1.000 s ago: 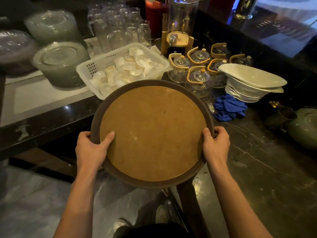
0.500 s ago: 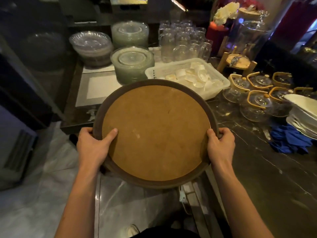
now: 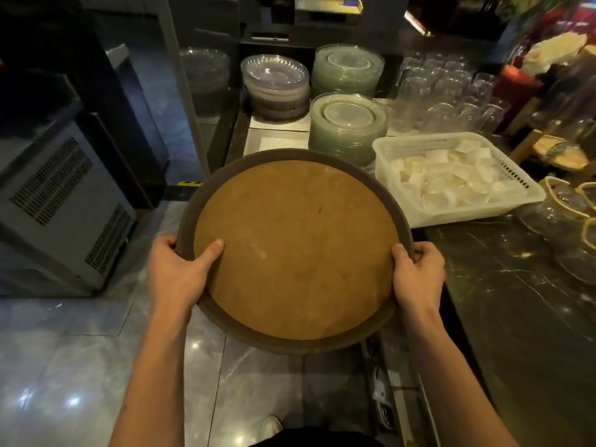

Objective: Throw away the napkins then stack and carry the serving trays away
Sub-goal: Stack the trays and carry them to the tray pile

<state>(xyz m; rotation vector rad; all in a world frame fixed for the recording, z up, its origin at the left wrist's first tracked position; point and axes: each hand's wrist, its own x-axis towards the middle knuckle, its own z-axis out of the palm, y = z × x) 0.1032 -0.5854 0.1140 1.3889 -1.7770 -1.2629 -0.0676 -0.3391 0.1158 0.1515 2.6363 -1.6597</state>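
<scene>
A round serving tray [image 3: 296,246] with a dark brown rim and a tan cork-like face fills the middle of the head view, held level in front of me above the floor. My left hand [image 3: 177,272] grips its left rim, thumb lying on the tan face. My right hand [image 3: 417,275] grips the right rim, fingers curled under. The tray's face is bare. I cannot tell whether more trays lie beneath it. No napkins are in view.
A dark marble counter [image 3: 522,317] runs along the right. On it stand a white plastic basket [image 3: 529,195] of small white cups, stacks of glass plates [image 3: 348,127], drinking glasses [image 3: 448,91] and glass teapots [image 3: 571,201]. A grey vented appliance [image 3: 54,201] stands at left on the glossy tile floor [image 3: 80,366].
My view has swung left along the counter: the basket, plates and glasses slid right, the white bowls and blue cloth left the frame, and the grey appliance appeared. Both hands keep their grip.
</scene>
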